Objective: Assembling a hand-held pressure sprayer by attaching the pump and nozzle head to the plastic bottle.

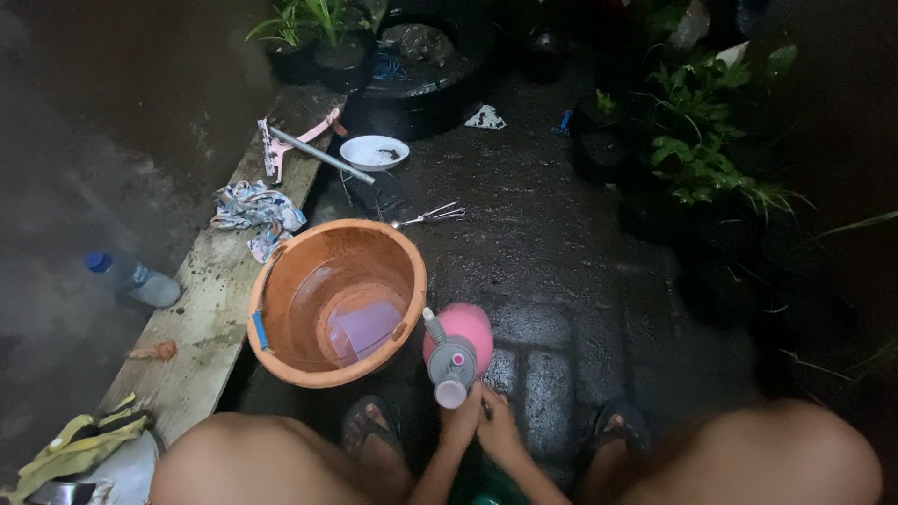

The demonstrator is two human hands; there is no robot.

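Between the sandalled feet, on wet paving just right of the orange basin (335,301): pink sprayer (456,348), both hands (482,425) closed around its grey pump head. Best kept upright, grip firm, base steadied.

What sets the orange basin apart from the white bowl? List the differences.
The orange basin is far larger and deeper than the white bowl. The orange basin sits nearest the person's knees; the white bowl lies farther off, by the wooden plank. The orange basin holds a pale purple container; the white bowl holds only small dark bits. Both are round and upright.
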